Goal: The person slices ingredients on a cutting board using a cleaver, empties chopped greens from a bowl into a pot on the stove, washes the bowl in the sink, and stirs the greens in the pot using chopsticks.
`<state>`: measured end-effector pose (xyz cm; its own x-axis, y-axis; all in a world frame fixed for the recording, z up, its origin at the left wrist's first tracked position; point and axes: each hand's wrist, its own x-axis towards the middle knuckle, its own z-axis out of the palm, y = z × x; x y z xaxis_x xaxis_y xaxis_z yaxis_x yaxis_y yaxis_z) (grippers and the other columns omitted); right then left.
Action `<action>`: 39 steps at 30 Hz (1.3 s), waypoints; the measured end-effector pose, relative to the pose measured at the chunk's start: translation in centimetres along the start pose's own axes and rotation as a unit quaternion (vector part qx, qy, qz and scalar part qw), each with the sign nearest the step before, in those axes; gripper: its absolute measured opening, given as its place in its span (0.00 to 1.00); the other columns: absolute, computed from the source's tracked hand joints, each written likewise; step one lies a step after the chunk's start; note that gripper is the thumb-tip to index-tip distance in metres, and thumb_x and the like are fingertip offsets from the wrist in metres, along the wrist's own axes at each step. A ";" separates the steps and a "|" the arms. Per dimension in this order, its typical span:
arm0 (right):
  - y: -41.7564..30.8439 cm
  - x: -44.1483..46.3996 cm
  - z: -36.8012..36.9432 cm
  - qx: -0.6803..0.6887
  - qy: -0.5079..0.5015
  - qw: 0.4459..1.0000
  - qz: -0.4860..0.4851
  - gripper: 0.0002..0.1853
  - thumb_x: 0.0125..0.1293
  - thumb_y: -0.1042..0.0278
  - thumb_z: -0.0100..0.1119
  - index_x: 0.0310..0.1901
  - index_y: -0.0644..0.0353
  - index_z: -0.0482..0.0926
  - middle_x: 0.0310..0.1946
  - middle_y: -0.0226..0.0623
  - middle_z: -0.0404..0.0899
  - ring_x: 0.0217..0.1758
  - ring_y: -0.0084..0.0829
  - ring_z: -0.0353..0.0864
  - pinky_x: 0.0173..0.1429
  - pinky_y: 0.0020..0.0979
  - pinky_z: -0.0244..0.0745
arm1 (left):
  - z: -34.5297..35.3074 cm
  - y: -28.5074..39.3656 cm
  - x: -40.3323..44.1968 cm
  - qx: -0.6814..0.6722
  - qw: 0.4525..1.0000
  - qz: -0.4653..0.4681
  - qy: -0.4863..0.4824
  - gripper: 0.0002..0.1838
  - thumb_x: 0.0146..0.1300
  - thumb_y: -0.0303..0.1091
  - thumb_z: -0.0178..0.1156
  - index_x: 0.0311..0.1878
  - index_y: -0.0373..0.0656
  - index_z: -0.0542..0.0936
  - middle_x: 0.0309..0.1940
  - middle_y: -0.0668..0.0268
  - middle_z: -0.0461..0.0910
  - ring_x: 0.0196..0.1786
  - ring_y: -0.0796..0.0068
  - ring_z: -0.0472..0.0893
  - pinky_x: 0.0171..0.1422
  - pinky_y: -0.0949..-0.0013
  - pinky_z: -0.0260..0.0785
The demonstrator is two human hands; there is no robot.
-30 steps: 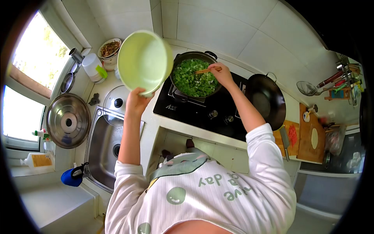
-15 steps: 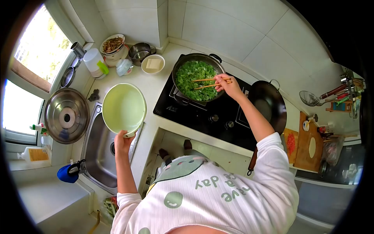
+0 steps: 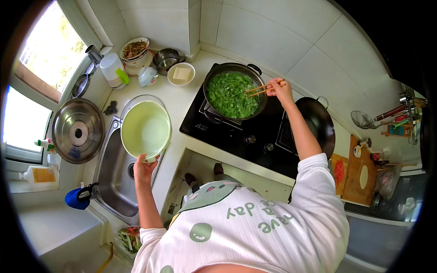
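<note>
My left hand (image 3: pixel 145 169) grips the near rim of an empty light green basin (image 3: pixel 145 129), which is over the sink's back edge and a glass lid. A pair of wooden chopsticks (image 3: pixel 260 89) is held in my right hand (image 3: pixel 281 92), at the right side of a dark two-handled pot (image 3: pixel 261 107). Chopped green leaves (image 3: pixel 231 93) fill the pot, and the chopstick tips are over them. Under the pot is the black cooktop (image 3: pixel 205 132).
A black wok (image 3: pixel 321 123) stands right of the pot. Behind the basin are a bowl of pale blocks (image 3: pixel 181 74), a small pot (image 3: pixel 166 59) and stacked dishes. A metal lid (image 3: pixel 78 131) leans left of the sink (image 3: pixel 119 182). Cutting boards (image 3: pixel 362 175) lie at the right.
The green basin has come down and left from beside the pot to over the sink's edge, uncovering the bowl and small pot. My right hand has shifted right with the chopsticks.
</note>
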<state>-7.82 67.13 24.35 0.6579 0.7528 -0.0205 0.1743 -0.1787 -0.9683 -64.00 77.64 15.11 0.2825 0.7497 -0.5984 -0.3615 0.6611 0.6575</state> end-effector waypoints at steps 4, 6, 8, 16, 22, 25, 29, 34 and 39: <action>3.4 -0.1 4.1 -0.037 -0.051 0.993 -0.098 0.12 0.67 0.66 0.53 0.44 0.67 0.77 0.31 0.39 0.80 0.30 0.25 0.81 0.36 0.25 0.80 | 0.3 0.4 -0.4 -0.010 1.000 0.008 0.021 0.22 0.60 0.32 0.53 0.56 0.31 0.66 0.45 0.52 0.78 0.44 0.53 0.82 0.40 0.66 0.81; 1.3 -1.7 4.2 -0.002 -0.098 0.993 -0.057 0.12 0.67 0.66 0.54 0.43 0.67 0.78 0.30 0.40 0.80 0.28 0.25 0.81 0.34 0.24 0.79 | 0.0 0.7 -0.2 -0.006 1.000 0.009 0.019 0.22 0.60 0.32 0.53 0.56 0.32 0.67 0.44 0.52 0.79 0.44 0.53 0.82 0.39 0.67 0.81; -0.3 -1.5 1.6 -0.020 -0.073 0.996 -0.039 0.12 0.66 0.66 0.55 0.42 0.67 0.78 0.29 0.39 0.80 0.26 0.25 0.80 0.31 0.24 0.79 | -0.7 0.7 0.0 0.004 1.000 0.020 -0.001 0.21 0.60 0.33 0.53 0.55 0.32 0.68 0.44 0.52 0.79 0.44 0.53 0.82 0.38 0.68 0.81; 2.9 -0.8 5.7 -0.142 -0.063 0.979 -0.135 0.13 0.65 0.64 0.56 0.42 0.66 0.79 0.29 0.34 0.81 0.30 0.23 0.81 0.35 0.23 0.76 | 0.3 0.9 -0.3 0.003 0.999 0.026 0.020 0.21 0.60 0.34 0.53 0.52 0.30 0.69 0.42 0.52 0.79 0.43 0.54 0.83 0.37 0.67 0.80; -3.3 -4.4 3.7 -0.028 -0.078 0.991 -0.107 0.13 0.64 0.64 0.57 0.39 0.67 0.80 0.27 0.38 0.81 0.27 0.23 0.80 0.31 0.23 0.76 | 1.7 0.8 0.3 0.028 0.999 0.042 0.015 0.21 0.61 0.35 0.54 0.52 0.30 0.69 0.43 0.52 0.78 0.42 0.54 0.82 0.39 0.65 0.80; -1.7 -5.0 4.7 -0.037 -0.179 0.983 -0.030 0.12 0.63 0.65 0.58 0.39 0.67 0.80 0.27 0.37 0.81 0.25 0.23 0.80 0.30 0.22 0.76 | 3.7 0.4 0.7 0.038 0.998 0.047 0.011 0.20 0.61 0.35 0.54 0.52 0.31 0.69 0.44 0.51 0.77 0.42 0.54 0.82 0.44 0.62 0.79; -0.1 -1.7 2.9 -0.052 -0.001 0.995 -0.081 0.12 0.63 0.64 0.58 0.34 0.68 0.79 0.21 0.34 0.79 0.22 0.23 0.78 0.28 0.22 0.73 | 6.5 -0.1 0.5 0.006 0.999 0.037 -0.026 0.21 0.62 0.36 0.54 0.53 0.30 0.69 0.45 0.51 0.77 0.44 0.54 0.81 0.52 0.57 0.76; 3.7 -0.6 6.6 -0.011 -0.003 0.995 -0.094 0.15 0.66 0.63 0.56 0.42 0.70 0.78 0.29 0.39 0.81 0.28 0.23 0.80 0.36 0.25 0.78 | 9.1 -0.6 0.6 0.016 0.999 0.024 -0.043 0.20 0.62 0.35 0.54 0.52 0.30 0.68 0.45 0.51 0.76 0.44 0.55 0.81 0.49 0.60 0.77; 1.6 0.8 1.7 -0.039 -0.030 0.997 -0.054 0.16 0.64 0.58 0.57 0.35 0.65 0.81 0.25 0.37 0.82 0.27 0.24 0.81 0.32 0.24 0.76 | 10.0 -0.1 0.4 0.019 0.998 0.038 -0.055 0.20 0.61 0.34 0.54 0.52 0.31 0.68 0.45 0.52 0.76 0.43 0.55 0.82 0.47 0.60 0.78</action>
<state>-8.26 68.50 22.36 0.5868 0.8070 0.0661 0.3006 -0.1414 -0.9432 -54.98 78.19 19.38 0.3514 0.7955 -0.4936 -0.3530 0.6009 0.7171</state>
